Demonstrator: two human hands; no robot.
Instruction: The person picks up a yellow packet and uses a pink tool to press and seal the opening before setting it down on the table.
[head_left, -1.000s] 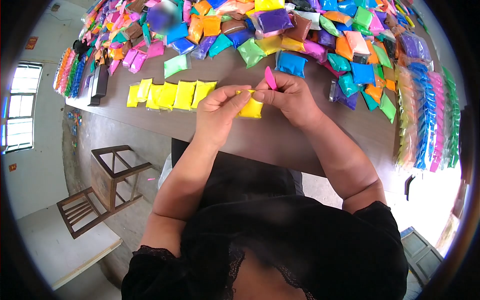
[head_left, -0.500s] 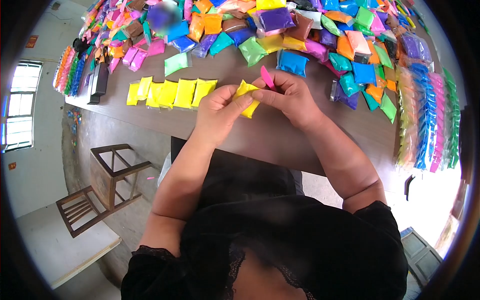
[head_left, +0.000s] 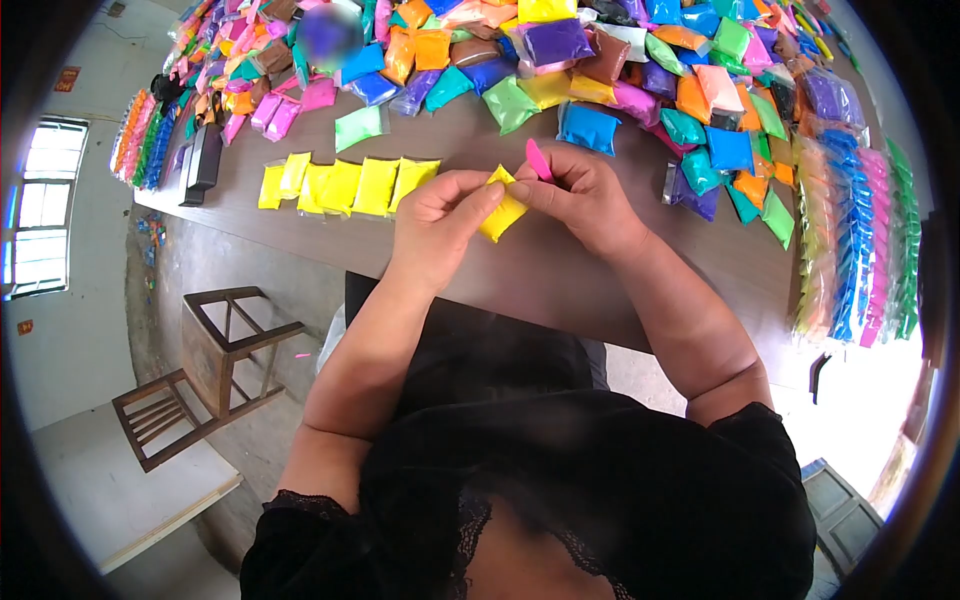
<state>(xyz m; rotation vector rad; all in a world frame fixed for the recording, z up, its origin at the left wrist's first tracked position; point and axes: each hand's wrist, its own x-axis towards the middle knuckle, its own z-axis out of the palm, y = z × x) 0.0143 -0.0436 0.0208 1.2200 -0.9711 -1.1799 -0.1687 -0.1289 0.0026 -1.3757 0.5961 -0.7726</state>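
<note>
A small yellow packet (head_left: 502, 217), seemingly a clay pouch, is held tilted over the table between both my hands. My left hand (head_left: 441, 220) is closed on its left side, thumb on top. From the right, my right hand (head_left: 592, 208) pinches the packet's upper corner with thumb and fingers. A pink plastic blade-like tool (head_left: 538, 160) sticks up from that same hand, its lower part hidden by the fingers. Left of my hands lies a row of several yellow packets (head_left: 375, 187), some overlapping.
A big heap of coloured packets (head_left: 555, 42) covers the back of the brown table (head_left: 300, 235). Long strips of packets (head_left: 853, 240) hang at the right edge. A black box (head_left: 203, 160) stands at the left. A wooden chair (head_left: 208, 360) is on the floor.
Both hands keep their grip, and the yellow packet is turned slightly. The whole scene has shifted a little in view.
</note>
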